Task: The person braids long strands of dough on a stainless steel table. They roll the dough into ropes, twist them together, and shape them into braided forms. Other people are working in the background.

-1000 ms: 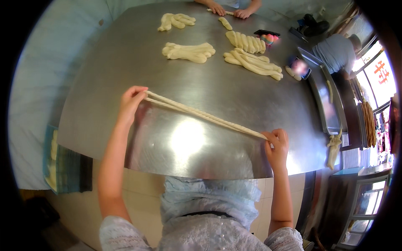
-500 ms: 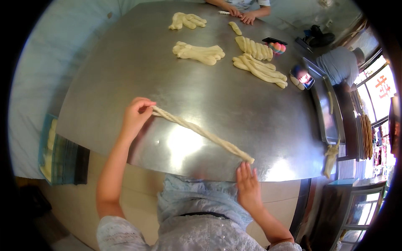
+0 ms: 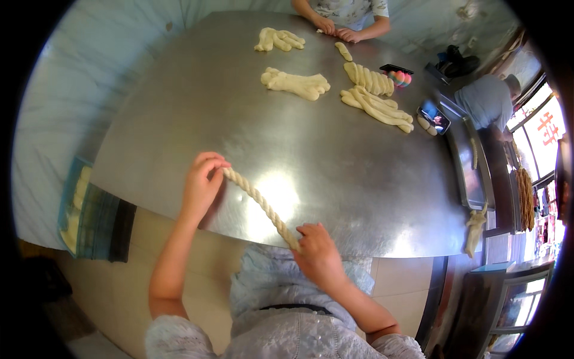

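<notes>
A twisted rope of pale dough stretches slantwise between my hands over the near edge of the metal table. My left hand pinches its far left end between thumb and fingers. Around the near right end my right hand is closed, so that end is hidden under the fingers. The strands are wound tightly, with clear spiral ridges along the length.
Dough strips lie in piles: one pile mid-table, another behind it, more at right. A phone leans beside a metal tray. Across the table a co-worker's hands handle dough. Another person bends at far right.
My right hand has moved left and closed on the rope's end, where before it lay flat beside it. The rope is shorter and more tightly twisted. My left hand has shifted slightly right and nearer.
</notes>
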